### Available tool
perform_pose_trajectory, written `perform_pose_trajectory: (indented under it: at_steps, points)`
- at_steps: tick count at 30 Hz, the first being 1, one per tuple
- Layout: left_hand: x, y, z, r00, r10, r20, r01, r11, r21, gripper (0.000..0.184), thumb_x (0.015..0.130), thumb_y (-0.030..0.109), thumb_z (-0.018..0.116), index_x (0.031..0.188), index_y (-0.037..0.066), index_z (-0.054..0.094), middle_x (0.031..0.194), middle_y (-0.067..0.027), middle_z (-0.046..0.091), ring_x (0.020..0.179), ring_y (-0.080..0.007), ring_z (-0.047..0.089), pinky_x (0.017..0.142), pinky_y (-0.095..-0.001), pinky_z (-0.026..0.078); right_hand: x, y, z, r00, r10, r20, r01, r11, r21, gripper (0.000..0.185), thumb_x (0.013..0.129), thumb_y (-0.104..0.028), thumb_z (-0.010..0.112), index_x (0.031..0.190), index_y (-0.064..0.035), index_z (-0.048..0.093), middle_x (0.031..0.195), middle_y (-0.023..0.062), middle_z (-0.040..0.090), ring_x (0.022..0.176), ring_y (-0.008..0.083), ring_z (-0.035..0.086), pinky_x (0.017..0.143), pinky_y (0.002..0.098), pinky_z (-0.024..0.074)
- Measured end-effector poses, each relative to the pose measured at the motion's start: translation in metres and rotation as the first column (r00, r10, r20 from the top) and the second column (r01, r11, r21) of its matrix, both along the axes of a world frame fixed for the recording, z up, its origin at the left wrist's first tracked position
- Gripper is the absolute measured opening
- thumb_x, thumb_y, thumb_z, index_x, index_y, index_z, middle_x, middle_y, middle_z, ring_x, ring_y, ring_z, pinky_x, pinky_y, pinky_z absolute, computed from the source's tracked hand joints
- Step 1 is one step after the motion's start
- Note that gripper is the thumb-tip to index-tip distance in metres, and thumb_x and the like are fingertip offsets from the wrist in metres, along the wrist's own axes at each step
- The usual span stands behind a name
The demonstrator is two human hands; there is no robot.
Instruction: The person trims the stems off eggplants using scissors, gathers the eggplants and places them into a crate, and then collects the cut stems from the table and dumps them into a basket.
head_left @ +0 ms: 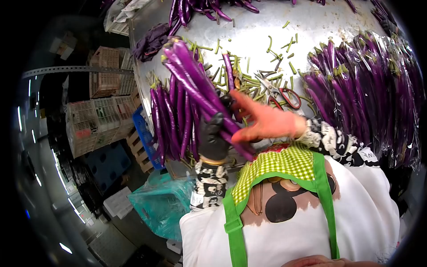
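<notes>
My left hand (213, 137), in a black glove, is closed around a bunch of long purple eggplants (195, 84). The bunch slants, stem ends up and to the left, lower ends toward my apron. My right hand (267, 120), in an orange glove, is beside the lower part of the bunch with thumb and fingers spread. Whether it touches the eggplants is hard to tell. Red-handled scissors (284, 97) lie on the metal table (253, 33) just beyond my right hand, among green cut stems (253, 84). More loose eggplants (171, 120) lie left of my left hand.
Eggplants in clear plastic bags (364, 89) are stacked at the right. Another heap of eggplants (209, 8) lies at the far edge, near a dark cloth (151, 42). Plastic crates (95, 122), a blue crate (144, 131) and a teal plastic bag (162, 202) stand left of the table.
</notes>
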State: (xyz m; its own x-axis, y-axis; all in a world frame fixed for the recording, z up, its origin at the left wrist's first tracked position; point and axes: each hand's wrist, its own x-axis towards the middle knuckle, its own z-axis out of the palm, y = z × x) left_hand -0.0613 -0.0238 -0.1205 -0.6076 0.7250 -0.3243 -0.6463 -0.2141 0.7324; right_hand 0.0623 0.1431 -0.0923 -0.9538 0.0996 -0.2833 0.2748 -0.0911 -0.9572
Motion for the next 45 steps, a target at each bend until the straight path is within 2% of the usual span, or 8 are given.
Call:
perform_pose_trajectory:
  at_steps: [4,10,17,19,21,26,35,45]
  points:
    - [0.019,0.029,0.012,0.991,-0.064,-0.118,0.045,0.987,-0.153,0.04,0.086,-0.001,0.068,0.124,0.003,0.057,0.102,-0.0037,0.066,0.087,-0.0138,0.065,0.077,-0.0291,0.054,0.0,-0.027,-0.005,0.974,-0.206,-0.098,0.14,0.88,-0.454,0.092,0.073,-0.012,0.087,0.146,0.0006,0.032,0.119,0.0146,0.061,0.096,0.0178,0.063,0.08,0.0281,0.0537]
    - [0.01,0.038,0.026,0.823,-0.226,-0.522,0.105,0.962,-0.251,0.067,0.088,0.005,0.069,0.147,-0.003,0.039,0.143,-0.0167,0.05,0.131,-0.0248,0.049,0.109,-0.0363,0.04,0.002,-0.005,-0.013,0.929,-0.364,0.063,0.368,0.894,-0.255,0.062,0.077,-0.009,0.081,0.128,-0.0019,0.047,0.09,0.007,0.064,0.074,0.0118,0.063,0.061,0.0284,0.0538]
    - [-0.031,-0.029,0.015,0.045,-0.539,-0.841,-0.777,0.51,-0.368,0.066,0.082,0.026,0.079,0.136,-0.002,0.052,0.135,-0.0227,0.055,0.127,-0.0395,0.051,0.108,-0.0476,0.039,-0.058,0.167,0.02,0.775,-0.532,-0.341,0.602,0.786,0.141,0.058,0.077,-0.02,0.082,0.124,0.0012,0.056,0.103,0.007,0.068,0.087,0.0138,0.064,0.08,0.0297,0.054]
    - [-0.048,-0.063,-0.002,0.172,-0.469,-0.866,-0.742,0.516,-0.427,0.068,0.082,0.027,0.078,0.138,-0.001,0.051,0.135,-0.0223,0.056,0.127,-0.0412,0.05,0.109,-0.0492,0.038,-0.075,0.248,0.052,0.865,-0.416,-0.28,0.5,0.674,0.544,0.059,0.088,-0.023,0.073,0.136,0.0001,0.049,0.122,0.0151,0.066,0.102,0.0221,0.068,0.096,0.0321,0.0522]
    - [-0.055,-0.074,-0.004,0.211,-0.451,-0.867,-0.74,0.506,-0.443,0.069,0.082,0.027,0.077,0.139,-0.001,0.05,0.135,-0.0222,0.056,0.128,-0.0423,0.049,0.109,-0.0499,0.037,-0.102,0.281,0.099,0.647,-0.637,-0.418,0.76,0.503,0.411,0.039,0.084,-0.028,0.064,0.108,0.0032,0.063,0.089,0.022,0.069,0.088,0.0344,0.068,0.079,0.0427,0.0538]
    - [-0.066,-0.079,-0.006,0.256,-0.429,-0.866,-0.739,0.49,-0.461,0.068,0.084,0.029,0.074,0.14,0.0,0.049,0.136,-0.0228,0.055,0.128,-0.0423,0.049,0.109,-0.0505,0.036,-0.14,0.423,0.152,0.686,-0.504,-0.525,0.715,0.333,0.615,0.049,0.064,-0.008,0.077,0.098,0.0213,0.057,0.09,0.0236,0.069,0.068,0.0267,0.064,0.061,0.0393,0.0551]
    - [-0.078,-0.064,0.014,0.159,-0.749,-0.643,-0.719,0.359,-0.596,0.07,0.082,0.036,0.074,0.141,0.007,0.05,0.125,-0.021,0.06,0.118,-0.0416,0.053,0.103,-0.0499,0.041,-0.145,0.419,0.133,0.812,-0.465,-0.353,0.425,0.057,0.904,0.039,0.071,-0.012,0.073,0.099,0.0134,0.06,0.091,0.0222,0.07,0.074,0.0304,0.066,0.068,0.0407,0.0551]
    - [-0.105,-0.054,0.017,0.415,-0.766,-0.491,-0.517,0.246,-0.82,0.069,0.073,0.04,0.08,0.131,0.007,0.06,0.118,-0.0212,0.066,0.108,-0.0405,0.061,0.096,-0.0486,0.048,-0.122,0.369,0.127,0.872,-0.38,-0.308,0.269,-0.154,0.951,0.029,0.079,-0.016,0.069,0.099,0.0046,0.064,0.094,0.0205,0.07,0.081,0.0345,0.067,0.075,0.0423,0.0551]
